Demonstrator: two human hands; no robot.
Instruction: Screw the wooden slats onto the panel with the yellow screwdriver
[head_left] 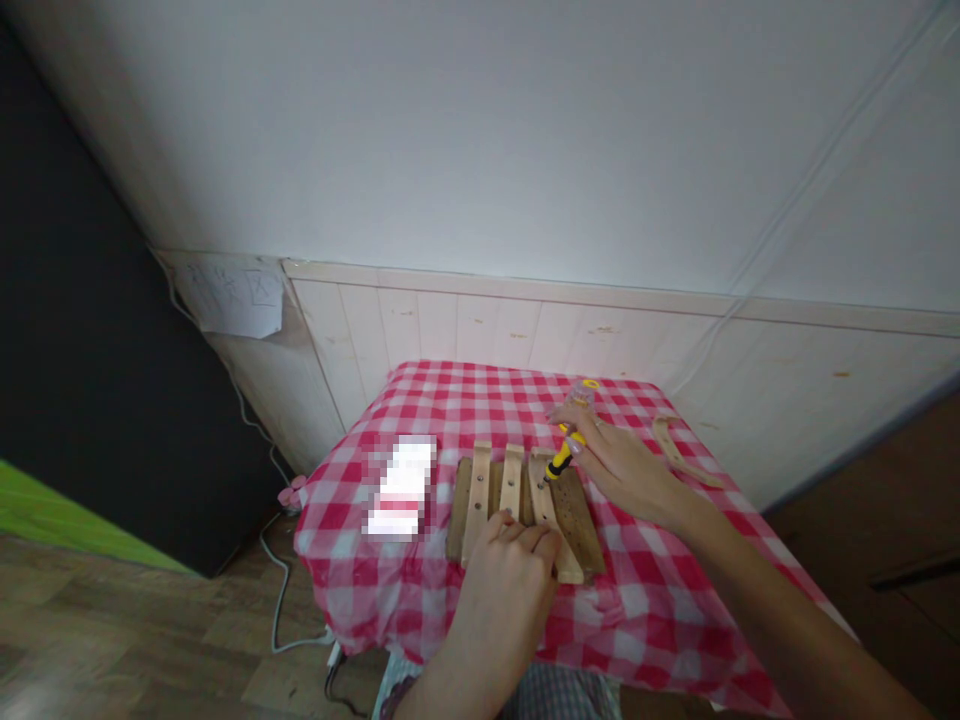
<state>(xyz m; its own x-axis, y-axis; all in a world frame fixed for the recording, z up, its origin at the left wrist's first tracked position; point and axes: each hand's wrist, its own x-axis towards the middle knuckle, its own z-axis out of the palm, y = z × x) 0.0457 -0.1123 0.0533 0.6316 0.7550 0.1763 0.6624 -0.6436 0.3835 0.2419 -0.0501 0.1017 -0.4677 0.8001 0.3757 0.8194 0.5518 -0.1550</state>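
Note:
A brown wooden board with three pale wooden slats across it lies on the red and white checked tablecloth. My left hand rests on the board's near edge, fingers curled down onto the slats. My right hand is closed round a yellow and black screwdriver. Its tip points down at the right-hand slat.
A curved wooden piece lies on the cloth at the right. A blurred white and red object sits left of the board. White panelled wall stands behind the table. A cable trails over the wooden floor at left.

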